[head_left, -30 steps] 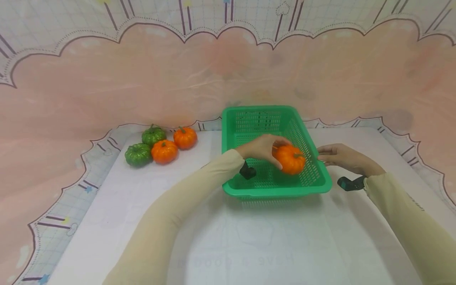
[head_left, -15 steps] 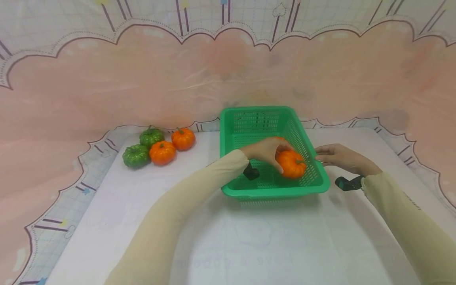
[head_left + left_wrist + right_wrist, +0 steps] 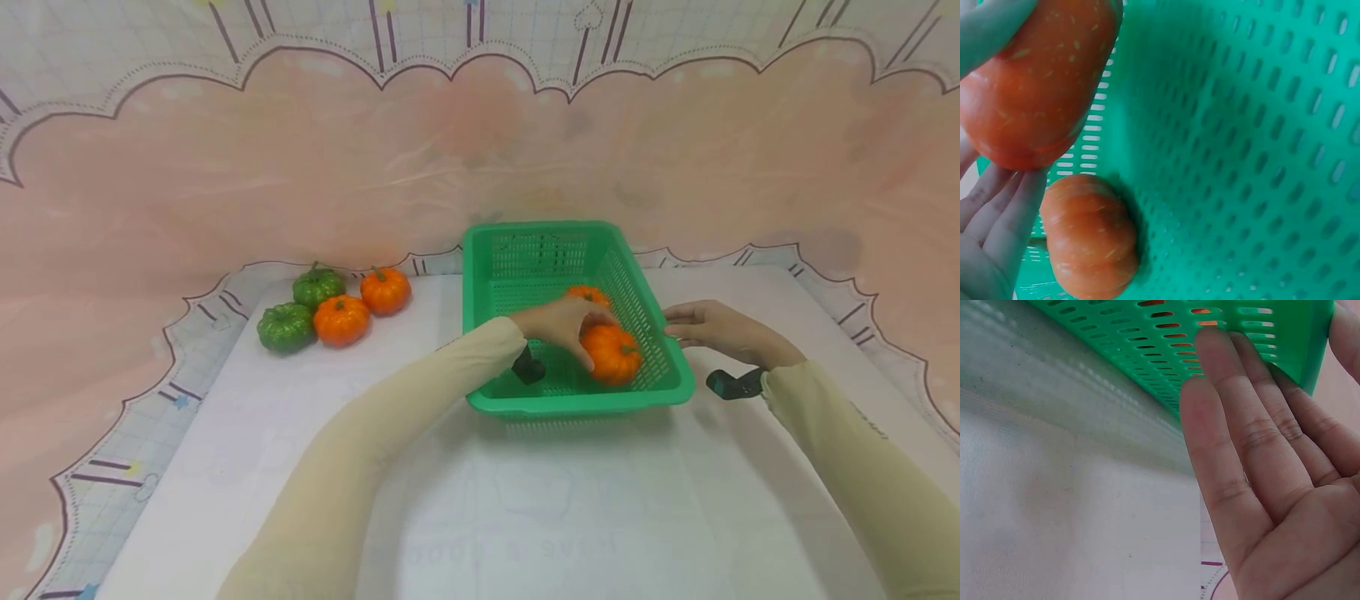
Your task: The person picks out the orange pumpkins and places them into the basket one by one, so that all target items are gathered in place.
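Note:
My left hand [image 3: 558, 323] reaches into a green plastic basket [image 3: 577, 406] and grips an orange pumpkin [image 3: 613, 357], small and ribbed with a short green stem. In the left wrist view, the thumb lies on one side of this pumpkin [image 3: 1041, 87] and the fingers [image 3: 1013, 219] on the other. A second orange pumpkin [image 3: 588, 295] lies in the basket just behind, partly covered by the hand. My right hand [image 3: 723, 329] is at the basket's right side. Its fingers [image 3: 1260, 437] are straight against the slotted outer wall [image 3: 1147, 350], thumb near the rim.
Left of the basket, two green pumpkins [image 3: 287, 327] and two orange pumpkins [image 3: 342, 321] sit clustered on the white table [image 3: 315, 400]. A patterned pink cloth [image 3: 337, 183] hangs behind the table.
My left hand has lowered the orange pumpkin slightly toward the front of the basket, and more of the pumpkin behind shows. My right hand keeps its place at the basket's side.

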### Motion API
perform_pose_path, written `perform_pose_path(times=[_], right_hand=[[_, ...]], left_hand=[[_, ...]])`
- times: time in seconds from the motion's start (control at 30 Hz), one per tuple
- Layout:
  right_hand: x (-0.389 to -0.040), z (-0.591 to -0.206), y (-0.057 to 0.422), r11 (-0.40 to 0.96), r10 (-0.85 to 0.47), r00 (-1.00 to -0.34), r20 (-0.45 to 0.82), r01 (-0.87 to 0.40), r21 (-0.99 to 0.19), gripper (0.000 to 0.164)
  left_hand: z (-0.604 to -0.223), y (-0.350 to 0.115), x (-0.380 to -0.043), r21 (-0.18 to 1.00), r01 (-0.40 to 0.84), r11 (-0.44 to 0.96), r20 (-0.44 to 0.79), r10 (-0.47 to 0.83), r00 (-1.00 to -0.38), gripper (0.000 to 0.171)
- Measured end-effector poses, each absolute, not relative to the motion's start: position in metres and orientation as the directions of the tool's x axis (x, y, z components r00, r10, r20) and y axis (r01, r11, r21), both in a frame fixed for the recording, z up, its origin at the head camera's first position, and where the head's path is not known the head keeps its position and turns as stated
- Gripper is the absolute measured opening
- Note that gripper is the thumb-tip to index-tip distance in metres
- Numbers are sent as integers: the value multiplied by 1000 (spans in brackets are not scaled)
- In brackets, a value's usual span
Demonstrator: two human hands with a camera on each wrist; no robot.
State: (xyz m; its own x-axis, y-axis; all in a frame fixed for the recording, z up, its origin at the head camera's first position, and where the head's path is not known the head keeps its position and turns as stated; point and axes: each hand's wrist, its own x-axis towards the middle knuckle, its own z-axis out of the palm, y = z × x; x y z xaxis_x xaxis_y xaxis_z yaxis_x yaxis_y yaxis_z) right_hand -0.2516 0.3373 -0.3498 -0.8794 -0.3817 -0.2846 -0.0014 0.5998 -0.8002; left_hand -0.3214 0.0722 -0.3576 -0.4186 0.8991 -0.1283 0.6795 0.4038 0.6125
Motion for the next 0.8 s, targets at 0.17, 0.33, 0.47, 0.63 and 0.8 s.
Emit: perform_pose_path(times=[0.17, 0.33, 0.47, 0.63, 0.8], right_hand=[[-252, -351, 338, 596, -383, -879, -284, -1, -803, 58], [-253, -351, 338, 602, -374, -882, -286, 3, -798, 58], [-253, -351, 338, 610, -366, -885, -289, 7, -792, 58], [-255, -351, 338, 620, -357, -887, -293, 9, -785, 57], [-254, -352, 338, 613, -352, -885, -304, 27, -789, 58]], left_hand=[[-360, 72, -320, 618, 675, 404, -141, 901, -410, 76], [-360, 72, -319, 621, 678, 393, -140, 907, -397, 74], [-359, 72, -317, 618, 679, 398, -153, 907, -392, 73], [-360, 72, -316, 614, 679, 403, -167, 907, -387, 74], [-362, 72, -316, 626, 665, 407, -187, 906, -378, 77]])
